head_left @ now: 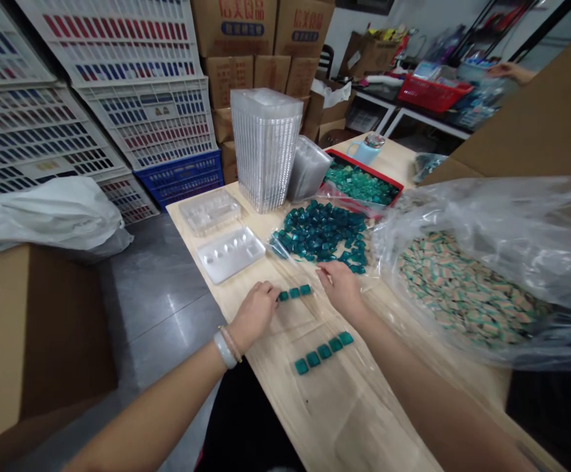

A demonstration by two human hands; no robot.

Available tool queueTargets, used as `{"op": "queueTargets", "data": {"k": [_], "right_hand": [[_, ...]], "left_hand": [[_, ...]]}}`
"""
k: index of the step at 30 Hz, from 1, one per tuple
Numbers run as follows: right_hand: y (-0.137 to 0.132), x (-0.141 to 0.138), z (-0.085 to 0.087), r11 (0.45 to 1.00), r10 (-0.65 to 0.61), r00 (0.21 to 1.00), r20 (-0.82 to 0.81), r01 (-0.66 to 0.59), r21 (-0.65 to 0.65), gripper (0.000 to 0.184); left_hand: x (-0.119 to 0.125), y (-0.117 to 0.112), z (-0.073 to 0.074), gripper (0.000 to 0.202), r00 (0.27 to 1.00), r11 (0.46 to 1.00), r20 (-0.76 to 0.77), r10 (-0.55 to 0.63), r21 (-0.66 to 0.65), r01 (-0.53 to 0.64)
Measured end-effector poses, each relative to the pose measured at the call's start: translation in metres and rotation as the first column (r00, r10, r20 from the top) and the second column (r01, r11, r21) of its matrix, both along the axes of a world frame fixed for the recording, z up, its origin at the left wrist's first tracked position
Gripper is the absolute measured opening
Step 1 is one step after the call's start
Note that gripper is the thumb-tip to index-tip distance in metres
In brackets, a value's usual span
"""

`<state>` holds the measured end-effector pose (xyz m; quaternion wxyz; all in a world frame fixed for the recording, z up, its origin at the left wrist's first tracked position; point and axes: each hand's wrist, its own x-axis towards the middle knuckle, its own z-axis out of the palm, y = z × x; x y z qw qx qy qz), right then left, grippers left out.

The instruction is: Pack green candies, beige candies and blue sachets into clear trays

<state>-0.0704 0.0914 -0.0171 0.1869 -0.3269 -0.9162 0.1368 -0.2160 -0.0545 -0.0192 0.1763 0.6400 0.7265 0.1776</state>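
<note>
My left hand [257,311] is closed at the left end of a short row of teal square pieces [294,293], its fingertips on a piece there, partly hidden. My right hand [340,286] hovers just right of this row with curled fingers; whatever they may hold is too small to make out. Closer to me lies a second slanting row of teal square pieces [324,352]. Beyond my hands a loose heap of glossy teal pieces [322,229] spreads on clear plastic film. Left of the heap lies a clear plastic tray [231,254] with moulded hollows.
Behind stand a tall stack of clear trays [265,147], another tray [210,211], a red-rimmed tray of green pieces [364,182] and a mug [366,151]. A plastic bag of small tan-and-green pieces [467,288] lies right. Crates [150,118] line the left; another person's hand [511,72] shows far right.
</note>
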Motion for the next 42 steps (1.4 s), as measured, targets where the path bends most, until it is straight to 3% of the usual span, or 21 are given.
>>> {"op": "queueTargets", "data": {"k": [4,8,12,14,16,18,21,24,27,31,34,37,40,42], "right_hand": [[0.029,-0.021,-0.001,0.991,-0.081,0.978,0.194,0.059,0.117,0.02],[0.035,-0.03,-0.004,0.984,-0.152,0.956,0.253,0.122,0.133,0.012],[0.032,-0.014,-0.005,0.973,-0.22,0.971,0.091,0.225,-0.044,0.01],[0.029,-0.004,-0.002,0.958,-0.191,0.978,-0.077,0.169,-0.232,0.01],[0.022,0.004,0.003,0.907,-0.169,0.956,-0.238,0.057,-0.417,0.01],[0.013,0.008,0.009,0.864,-0.183,0.928,-0.325,-0.006,-0.503,0.01],[-0.003,0.007,0.018,0.892,-0.18,0.909,-0.375,-0.009,-0.452,0.013],[-0.021,0.002,0.024,0.923,-0.154,0.909,-0.387,-0.008,-0.384,0.017],[-0.039,0.0,0.027,0.921,-0.135,0.917,-0.375,-0.023,-0.388,0.017],[-0.055,-0.002,0.034,0.87,0.001,0.905,-0.426,-0.211,-0.446,0.016],[-0.058,-0.016,0.042,0.816,0.066,0.873,-0.484,-0.326,-0.478,0.018],[-0.062,-0.039,0.048,0.758,0.015,0.847,-0.531,-0.356,-0.546,0.017],[-0.071,-0.057,0.051,0.696,-0.056,0.832,-0.552,-0.364,-0.62,0.017],[-0.079,-0.061,0.048,0.618,-0.109,0.828,-0.55,-0.377,-0.69,0.02]], "left_hand": [[-0.003,-0.001,0.007,0.044,0.998,0.999,0.053,0.043,0.017,-0.044],[-0.001,0.016,0.024,0.032,0.982,0.984,0.167,0.084,0.139,-0.108],[0.008,0.06,0.024,0.028,0.923,0.964,0.377,0.074,0.211,-0.163],[0.013,0.081,0.02,0.03,0.898,0.968,0.439,0.024,0.214,-0.131],[0.017,0.092,0.02,0.028,0.893,0.971,0.448,-0.047,0.231,-0.065],[0.021,0.093,0.023,0.023,0.892,0.971,0.443,-0.094,0.24,-0.017],[0.024,0.08,0.03,0.018,0.882,0.979,0.463,-0.087,0.205,-0.011],[0.027,0.063,0.031,0.023,0.883,0.976,0.468,-0.029,0.203,-0.076],[0.028,0.047,0.028,0.028,0.855,0.966,0.517,0.045,0.196,-0.17],[0.018,0.025,0.031,0.019,0.729,0.979,0.68,0.073,0.09,-0.182],[0.002,0.011,0.042,0.018,0.507,0.98,0.855,0.111,-0.01,-0.199],[-0.015,0.003,0.05,0.023,0.299,0.961,0.943,0.149,-0.067,-0.267],[-0.025,-0.003,0.051,0.021,0.206,0.917,0.965,0.164,-0.072,-0.391],[-0.027,-0.007,0.047,0.021,0.209,0.891,0.962,0.175,-0.064,-0.45]]}}
